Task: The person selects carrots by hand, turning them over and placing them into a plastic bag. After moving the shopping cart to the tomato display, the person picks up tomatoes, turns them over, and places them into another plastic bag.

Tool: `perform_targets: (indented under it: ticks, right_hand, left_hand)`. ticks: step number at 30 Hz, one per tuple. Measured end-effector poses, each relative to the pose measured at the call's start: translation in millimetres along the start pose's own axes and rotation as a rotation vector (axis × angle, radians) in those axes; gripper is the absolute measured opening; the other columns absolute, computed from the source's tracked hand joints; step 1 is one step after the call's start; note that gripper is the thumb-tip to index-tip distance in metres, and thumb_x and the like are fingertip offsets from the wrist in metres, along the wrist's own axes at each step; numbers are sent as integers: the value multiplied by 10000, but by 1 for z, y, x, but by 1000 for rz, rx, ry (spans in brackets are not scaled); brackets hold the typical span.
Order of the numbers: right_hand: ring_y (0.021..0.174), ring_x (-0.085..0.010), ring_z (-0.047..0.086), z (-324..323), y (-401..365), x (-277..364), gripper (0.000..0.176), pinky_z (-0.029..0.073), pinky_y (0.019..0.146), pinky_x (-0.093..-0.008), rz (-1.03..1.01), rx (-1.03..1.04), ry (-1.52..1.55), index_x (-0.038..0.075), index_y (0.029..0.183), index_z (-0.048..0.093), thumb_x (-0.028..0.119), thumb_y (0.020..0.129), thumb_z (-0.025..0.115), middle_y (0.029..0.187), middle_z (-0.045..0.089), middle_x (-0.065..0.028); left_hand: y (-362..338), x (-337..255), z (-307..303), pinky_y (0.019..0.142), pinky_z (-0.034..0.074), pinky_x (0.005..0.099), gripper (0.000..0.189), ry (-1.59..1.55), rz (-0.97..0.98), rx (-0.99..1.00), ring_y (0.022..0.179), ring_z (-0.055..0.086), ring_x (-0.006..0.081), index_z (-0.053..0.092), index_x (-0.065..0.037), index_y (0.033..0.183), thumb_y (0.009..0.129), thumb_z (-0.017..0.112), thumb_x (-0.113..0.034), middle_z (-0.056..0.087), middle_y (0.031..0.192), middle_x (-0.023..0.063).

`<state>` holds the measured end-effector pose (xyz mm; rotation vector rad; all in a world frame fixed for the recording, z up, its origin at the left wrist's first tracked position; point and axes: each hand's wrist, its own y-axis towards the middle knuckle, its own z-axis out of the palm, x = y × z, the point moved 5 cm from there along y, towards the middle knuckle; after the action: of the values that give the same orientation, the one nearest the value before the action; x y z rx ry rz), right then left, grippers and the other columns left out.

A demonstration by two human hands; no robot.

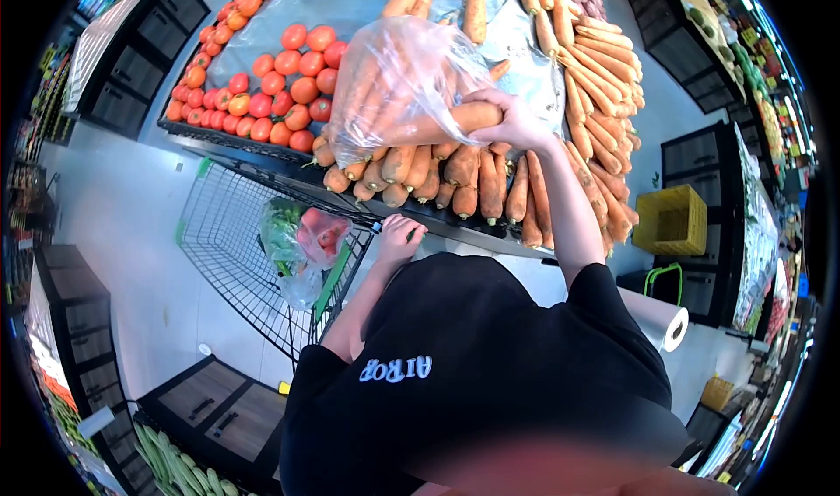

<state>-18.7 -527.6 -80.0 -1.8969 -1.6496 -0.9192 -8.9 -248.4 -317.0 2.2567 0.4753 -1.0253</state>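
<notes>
My right hand [512, 122] is closed around the thick end of a large carrot [477, 115]. The carrot's other end lies under or inside the film of a clear plastic bag [394, 67]. Orange carrot shapes show through the bag, which rests over the carrot pile [464, 177]. Lower down, my left hand [402, 236] has its fingers curled beside the upper end of the shopping cart [232, 255]; what they close on is hidden. Inside the cart lie a bag of green vegetables [282, 225] and a bag of red produce [321, 234].
Red tomatoes [293, 63] cover the display's left side. More carrots [604, 76] are stacked along its right edge. A yellow crate [670, 220] and a roll of plastic bags [665, 325] stand to the right. Dark cabinets [214, 404] border the aisle behind.
</notes>
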Motion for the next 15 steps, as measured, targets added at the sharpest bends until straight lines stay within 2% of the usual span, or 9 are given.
perform_targets:
  ticks: [1,2,3,4,7,11,12,13,15]
  right_hand:
    - [1131,-221,664,-11,-10,3,603,499,1015,-352,24,-86,29,70,1237,680,193,694,913,1182,707,-105]
    - [1075,-199,685,-25,-24,22,593,519,984,-339,25,-185,-105,57,1210,692,222,692,929,1125,729,-91]
    - [1047,-187,693,-32,-39,31,566,531,962,-325,148,-247,16,44,1178,702,233,698,934,1105,735,-89]
    - [1040,-184,694,-38,-55,34,562,534,955,-324,164,-344,-53,41,1174,701,232,700,934,1097,737,-88]
    - [1055,-184,694,-41,-112,21,531,540,944,-325,203,-594,-35,21,1187,686,207,742,910,1094,732,-114]
    - [1100,-172,654,-20,-188,-3,552,521,985,-321,335,-698,223,12,1227,657,133,744,894,1158,688,-90]
    - [1095,-171,655,-13,-203,0,561,523,983,-321,405,-702,197,13,1228,656,140,739,901,1156,689,-88]
    - [1091,-171,657,-8,-216,3,571,524,981,-321,475,-702,171,14,1228,655,146,733,908,1153,690,-87]
    - [1078,-187,683,2,-233,6,611,538,967,-336,475,-681,9,17,1209,660,208,702,942,1137,709,-107]
  left_hand:
    - [1,1,0,884,461,418,147,8,-14,9,816,640,275,705,-99,769,886,680,-185,696,790,47]
    - [3,2,1,890,460,419,141,15,-25,21,819,641,274,707,-101,771,884,679,-180,696,790,46]
    - [6,3,2,896,458,421,134,20,-33,35,823,642,273,709,-102,773,881,678,-175,696,791,44]
    - [7,4,2,907,458,422,130,13,-29,35,840,648,272,715,-104,778,882,677,-172,700,796,44]
    - [11,5,2,927,451,428,129,26,-36,48,851,650,287,729,-111,793,887,682,-185,709,807,63]
    - [18,4,-2,909,442,421,126,-92,-72,142,849,650,287,751,-99,844,917,671,-164,721,832,70]
    - [24,0,-6,860,487,395,151,-202,-127,179,837,677,267,757,-76,877,957,644,-137,733,856,79]
    - [26,-1,-7,794,533,357,183,-355,-330,187,830,709,231,751,-41,897,994,616,-119,746,887,83]
    - [42,-13,-11,784,556,319,187,-452,-344,221,856,724,182,734,-8,976,1022,596,-127,753,912,96]
